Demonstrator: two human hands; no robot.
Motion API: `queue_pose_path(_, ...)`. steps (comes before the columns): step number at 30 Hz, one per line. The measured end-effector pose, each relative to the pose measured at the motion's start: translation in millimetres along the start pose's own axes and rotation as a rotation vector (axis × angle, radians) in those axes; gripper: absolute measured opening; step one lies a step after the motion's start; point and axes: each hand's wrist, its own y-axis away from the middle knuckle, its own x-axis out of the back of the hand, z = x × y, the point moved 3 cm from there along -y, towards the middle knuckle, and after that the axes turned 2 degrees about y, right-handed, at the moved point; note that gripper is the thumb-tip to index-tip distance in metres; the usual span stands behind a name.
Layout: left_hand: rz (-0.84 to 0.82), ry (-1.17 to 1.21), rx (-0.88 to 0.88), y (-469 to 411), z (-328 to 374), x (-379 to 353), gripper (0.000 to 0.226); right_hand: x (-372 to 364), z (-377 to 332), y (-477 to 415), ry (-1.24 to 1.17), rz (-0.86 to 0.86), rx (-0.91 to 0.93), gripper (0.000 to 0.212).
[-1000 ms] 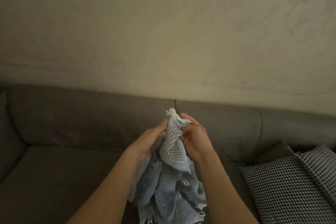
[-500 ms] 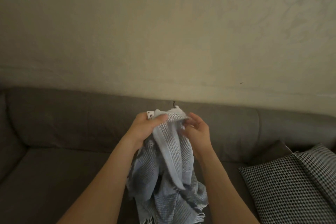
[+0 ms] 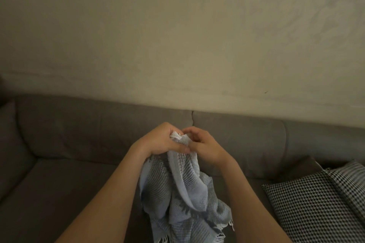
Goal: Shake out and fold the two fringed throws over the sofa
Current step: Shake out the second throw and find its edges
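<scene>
A pale blue fringed throw [image 3: 183,193] with a waffle weave hangs bunched in front of me, above the grey sofa [image 3: 79,134]. My left hand [image 3: 164,140] grips its gathered top edge, fingers curled round the cloth. Right beside it, my right hand [image 3: 201,142] pinches the same top edge. The two hands touch at the thumbs. The throw's lower end with its fringe reaches the bottom of the view. Only this one throw is in sight.
A black-and-white houndstooth cushion [image 3: 316,203] lies on the sofa seat at the right. The sofa's backrest runs along a beige wall [image 3: 177,35]. To the left the bare grey seat [image 3: 49,193] stretches out.
My hands have come together and dropped slightly, bunching the top edge. The white fringe tuft that stuck up a second ago is now tucked inside my left hand.
</scene>
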Motion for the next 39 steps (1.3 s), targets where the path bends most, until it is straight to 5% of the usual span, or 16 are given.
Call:
queue_pose_path(1, 0.017, 0.006, -0.008, -1, -3, 1, 0.026, 1, -1, -2, 0.080, 0.016, -0.013, 0.014)
queue_pose_path(4, 0.063, 0.044, -0.026, 0, -8, 2, 0.035, 5, -4, -6, 0.217, 0.027, -0.020, 0.036)
queue_pose_path(7, 0.185, 0.186, -0.010, 3, -13, -1, 0.021, 8, -14, -3, 0.199, 0.060, 0.006, 0.033)
queue_pose_path(9, 0.360, 0.301, 0.004, 4, -18, -1, 0.012, 12, -10, 0, 0.236, 0.221, -0.068, 0.014)
queue_pose_path(12, 0.497, 0.398, 0.035, 7, -22, 1, 0.031, 13, 4, 8, 0.255, 0.443, -0.238, 0.010)
queue_pose_path(16, 0.470, 0.403, 0.021, 4, -28, 2, 0.046, -10, 7, 7, 0.230, -0.001, -0.170, 0.059)
queue_pose_path(18, 0.378, 0.429, -0.006, 1, -30, -3, 0.051, -23, 6, 6, 0.088, -0.148, -0.098, 0.056)
queue_pose_path(21, 0.291, 0.384, -0.056, -1, -32, -7, 0.054, -24, 6, 2, 0.147, -0.061, -0.059, 0.008)
queue_pose_path(24, 0.361, 0.146, -0.036, -2, -38, -2, 0.051, -15, 14, -4, 0.237, -0.003, -0.087, 0.034)
queue_pose_path(29, 0.496, -0.083, 0.138, -4, -50, -1, 0.048, -8, 13, -10, 0.334, 0.033, -0.081, 0.044)
queue_pose_path(32, 0.542, -0.101, 0.285, -2, -55, 2, 0.025, -6, 13, -12, 0.375, 0.000, -0.089, 0.046)
queue_pose_path(36, 0.475, -0.005, 0.350, -2, -57, -2, 0.025, -5, 12, -10, 0.323, -0.003, -0.122, 0.044)
queue_pose_path(39, 0.382, 0.343, 0.356, -1, -58, -5, 0.029, -3, 12, -10, 0.238, 0.025, -0.137, 0.043)
